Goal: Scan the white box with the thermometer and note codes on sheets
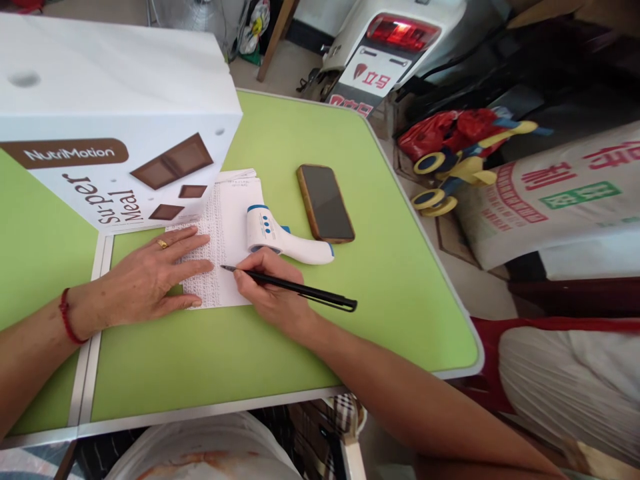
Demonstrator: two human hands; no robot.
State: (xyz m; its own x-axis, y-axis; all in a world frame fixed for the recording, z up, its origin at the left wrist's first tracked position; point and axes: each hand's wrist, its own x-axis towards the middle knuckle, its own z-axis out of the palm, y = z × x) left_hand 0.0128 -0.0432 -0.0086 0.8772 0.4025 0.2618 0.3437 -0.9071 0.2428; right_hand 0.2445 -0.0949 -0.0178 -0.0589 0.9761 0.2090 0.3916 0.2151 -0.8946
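Note:
My left hand lies flat with fingers spread on a sheet of paper covered on its left part with dense small handwriting. In my right hand is a black pen, pinched near its tip. The pen's point is on or just above the paper, at the edge of the written lines; contact is too fine to tell. A white and blue infrared thermometer lies on the paper and table, just beyond my right hand. Behind my left hand, a white NutriMotion box hides part of the paper.
A smartphone with a brown case lies right of the thermometer on the green folding table. Beyond the table edge are a white scooter, a yellow and blue toy and a printed sack.

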